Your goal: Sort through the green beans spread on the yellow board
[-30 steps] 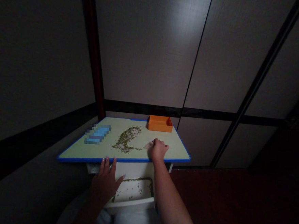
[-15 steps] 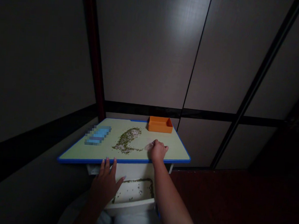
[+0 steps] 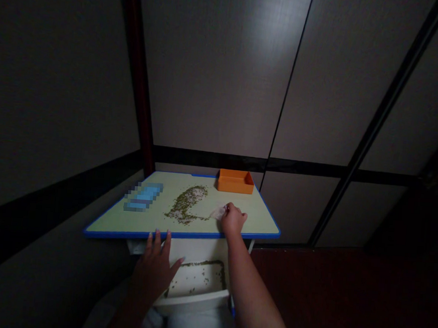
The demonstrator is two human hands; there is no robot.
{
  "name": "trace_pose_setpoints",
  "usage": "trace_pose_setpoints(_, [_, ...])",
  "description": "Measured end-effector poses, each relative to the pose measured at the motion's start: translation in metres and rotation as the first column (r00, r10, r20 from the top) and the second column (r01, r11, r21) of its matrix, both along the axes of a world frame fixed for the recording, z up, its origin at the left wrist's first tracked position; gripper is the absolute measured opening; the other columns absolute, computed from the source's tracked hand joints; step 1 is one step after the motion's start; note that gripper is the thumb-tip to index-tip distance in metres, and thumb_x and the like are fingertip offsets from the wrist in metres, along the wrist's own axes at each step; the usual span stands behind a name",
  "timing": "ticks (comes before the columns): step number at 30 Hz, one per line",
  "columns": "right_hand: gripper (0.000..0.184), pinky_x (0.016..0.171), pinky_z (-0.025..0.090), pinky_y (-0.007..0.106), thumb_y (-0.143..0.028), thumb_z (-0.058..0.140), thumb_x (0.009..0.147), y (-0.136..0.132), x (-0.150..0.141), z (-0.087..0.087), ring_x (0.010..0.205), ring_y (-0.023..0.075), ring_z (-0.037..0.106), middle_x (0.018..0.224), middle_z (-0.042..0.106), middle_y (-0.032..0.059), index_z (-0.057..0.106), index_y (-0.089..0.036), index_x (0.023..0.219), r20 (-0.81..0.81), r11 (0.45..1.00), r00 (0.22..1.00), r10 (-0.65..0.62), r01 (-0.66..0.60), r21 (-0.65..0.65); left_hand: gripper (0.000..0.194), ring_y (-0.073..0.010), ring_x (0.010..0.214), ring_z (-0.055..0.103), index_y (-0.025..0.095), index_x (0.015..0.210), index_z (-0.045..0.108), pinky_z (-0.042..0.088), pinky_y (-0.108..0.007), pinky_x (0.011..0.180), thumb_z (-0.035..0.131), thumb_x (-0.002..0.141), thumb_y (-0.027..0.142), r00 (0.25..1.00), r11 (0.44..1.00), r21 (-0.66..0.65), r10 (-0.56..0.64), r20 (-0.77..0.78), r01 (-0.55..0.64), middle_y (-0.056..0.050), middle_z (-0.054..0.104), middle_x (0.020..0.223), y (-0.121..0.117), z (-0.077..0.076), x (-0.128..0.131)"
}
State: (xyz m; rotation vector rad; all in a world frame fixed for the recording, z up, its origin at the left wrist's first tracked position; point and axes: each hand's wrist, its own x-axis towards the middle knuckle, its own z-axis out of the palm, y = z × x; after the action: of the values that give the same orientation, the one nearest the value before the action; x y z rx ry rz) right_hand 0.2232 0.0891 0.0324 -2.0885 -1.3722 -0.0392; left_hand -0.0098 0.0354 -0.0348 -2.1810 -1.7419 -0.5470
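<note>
A pale green table with a blue rim (image 3: 131, 234) carries a spread of small green grains (image 3: 186, 204) near its middle. My right hand (image 3: 233, 221) rests closed on the tabletop by the front edge, pinching a small whitish piece (image 3: 217, 213) that points at the grains. Below the table's front edge my left hand (image 3: 154, 269) lies with fingers stretched out on the left rim of a white tray (image 3: 194, 300), its fingertips touching the blue rim. Some of the same grains are scattered inside the tray.
An orange open box (image 3: 236, 180) stands at the table's far edge. A blurred blue object (image 3: 143, 197) lies on the table's left side. Grey wall panels with dark strips rise close behind; dark red floor lies to the right.
My right hand has edged slightly forward and the whitish piece has tilted a little toward the grains. My left hand has stayed where it was.
</note>
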Motion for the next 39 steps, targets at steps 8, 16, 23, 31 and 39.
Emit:
trace_pose_setpoints(8, [0.02, 0.082, 0.025, 0.034, -0.018, 0.047, 0.089, 0.002, 0.001, -0.001, 0.096, 0.0222, 0.058, 0.093, 0.069, 0.0102, 0.064, -0.02, 0.097, 0.044, 0.999, 0.999, 0.002, 0.0, -0.034, 0.073, -0.0411, 0.139, 0.032, 0.009, 0.139, 0.043, 0.043, -0.052, 0.099, 0.049, 0.08, 0.051, 0.999, 0.999, 0.037, -0.017, 0.038, 0.016, -0.025, 0.037, 0.148, 0.002, -0.006, -0.002])
trace_pose_setpoints(16, [0.021, 0.08, 0.024, 0.033, -0.018, 0.044, 0.089, 0.0, 0.003, -0.001, 0.094, 0.0212, 0.057, 0.092, 0.068, 0.0083, 0.063, -0.02, 0.097, 0.01, 0.998, 0.999, -0.031, 0.03, 0.049, 0.072, -0.0426, 0.139, 0.031, 0.008, 0.138, 0.043, 0.044, -0.05, 0.098, 0.053, 0.08, 0.049, 1.0, 1.0, -0.004, 0.0, 0.013, 0.0, -0.026, 0.036, 0.149, 0.0, 0.0, 0.0])
trace_pose_setpoints(23, [0.02, 0.08, 0.025, 0.033, -0.016, 0.048, 0.086, 0.001, 0.003, 0.0, 0.095, 0.0214, 0.058, 0.093, 0.069, 0.0082, 0.063, -0.02, 0.098, 0.086, 0.992, 0.99, 0.109, -0.103, -0.079, 0.07, -0.0422, 0.139, 0.031, 0.009, 0.138, 0.043, 0.044, -0.05, 0.097, 0.052, 0.081, 0.048, 1.0, 1.0, 0.019, 0.0, 0.005, 0.0, -0.025, 0.037, 0.148, 0.0, -0.001, -0.001])
trace_pose_setpoints(31, [0.021, 0.081, 0.027, 0.033, -0.019, 0.043, 0.092, 0.001, 0.001, 0.0, 0.096, 0.0224, 0.059, 0.095, 0.069, 0.0123, 0.063, -0.017, 0.097, 0.105, 0.997, 0.994, -0.016, 0.023, -0.069, 0.069, -0.0404, 0.139, 0.032, 0.009, 0.137, 0.045, 0.044, -0.046, 0.099, 0.052, 0.081, 0.048, 1.0, 1.0, 0.004, 0.018, -0.003, -0.018, -0.024, 0.039, 0.148, -0.001, 0.0, 0.0])
trace_pose_setpoints(39, [0.02, 0.081, 0.026, 0.032, -0.019, 0.044, 0.091, 0.005, -0.008, 0.006, 0.096, 0.0208, 0.058, 0.094, 0.07, 0.009, 0.063, -0.021, 0.097, 0.157, 0.99, 0.979, 0.13, -0.119, -0.077, 0.069, -0.0421, 0.139, 0.03, 0.009, 0.139, 0.043, 0.046, -0.048, 0.095, 0.051, 0.081, 0.047, 1.0, 1.0, -0.011, 0.02, 0.016, -0.02, -0.025, 0.035, 0.149, -0.002, 0.0, 0.001])
